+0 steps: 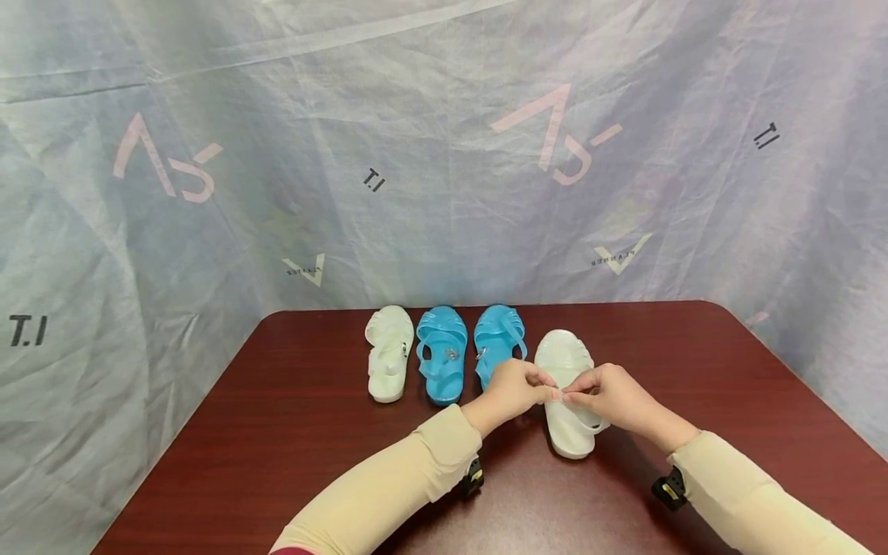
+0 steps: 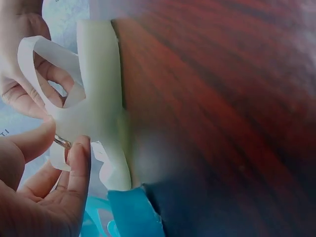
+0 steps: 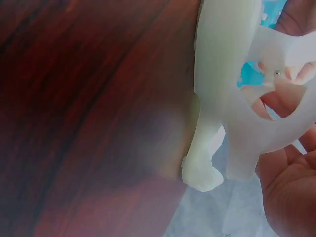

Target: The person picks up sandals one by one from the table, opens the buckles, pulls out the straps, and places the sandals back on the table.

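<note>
A white sandal (image 1: 570, 435) lies on the table, toe away from me, with both hands over its straps. At its left side my left hand (image 1: 515, 391) pinches the strap by a small metal buckle (image 2: 62, 141) between thumb and fingers. Opposite it, my right hand (image 1: 616, 395) pinches the strap end, its fingertips meeting the left ones. The right wrist view shows the looped strap (image 3: 276, 136) and a small metal stud (image 3: 277, 73). Whether the strap is through the buckle, I cannot tell.
Left of the white sandal stand two blue sandals (image 1: 444, 385), the nearer one partly behind my left hand. Farther left is another white sandal (image 1: 385, 385). All rest on the dark red wooden table (image 1: 291, 432). A printed grey cloth (image 1: 444, 216) hangs behind and at the sides.
</note>
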Action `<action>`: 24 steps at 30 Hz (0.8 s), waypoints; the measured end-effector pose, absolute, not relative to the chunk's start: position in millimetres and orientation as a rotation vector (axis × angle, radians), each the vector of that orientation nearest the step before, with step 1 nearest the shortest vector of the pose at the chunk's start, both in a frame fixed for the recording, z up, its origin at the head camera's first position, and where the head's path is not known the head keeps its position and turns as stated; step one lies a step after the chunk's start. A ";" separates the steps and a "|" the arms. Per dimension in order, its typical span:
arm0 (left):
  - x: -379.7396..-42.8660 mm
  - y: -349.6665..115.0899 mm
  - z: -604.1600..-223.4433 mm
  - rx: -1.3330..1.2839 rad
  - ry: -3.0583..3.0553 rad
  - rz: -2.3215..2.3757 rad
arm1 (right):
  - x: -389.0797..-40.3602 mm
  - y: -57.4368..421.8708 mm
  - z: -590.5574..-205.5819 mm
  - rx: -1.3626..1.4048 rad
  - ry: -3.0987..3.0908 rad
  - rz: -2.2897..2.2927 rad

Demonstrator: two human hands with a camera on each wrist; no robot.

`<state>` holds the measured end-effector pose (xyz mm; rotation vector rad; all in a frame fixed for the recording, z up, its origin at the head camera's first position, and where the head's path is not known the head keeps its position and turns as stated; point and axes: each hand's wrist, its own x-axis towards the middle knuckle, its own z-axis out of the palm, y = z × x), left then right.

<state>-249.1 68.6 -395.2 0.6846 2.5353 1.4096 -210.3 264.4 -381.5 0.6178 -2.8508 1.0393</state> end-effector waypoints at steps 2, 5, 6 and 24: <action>-249.5 69.4 -393.8 0.714 2.542 1.381 | -210.6 265.5 -381.7 0.634 -2.842 1.044; -250.0 70.7 -392.4 0.725 2.566 1.343 | -212.3 267.1 -381.7 0.628 -2.850 1.105; -249.6 71.0 -392.1 0.722 2.574 1.339 | -212.9 267.5 -381.8 0.611 -2.856 1.161; -246.1 69.2 -392.8 0.598 2.553 1.440 | -214.8 257.2 -384.6 0.448 -2.913 1.256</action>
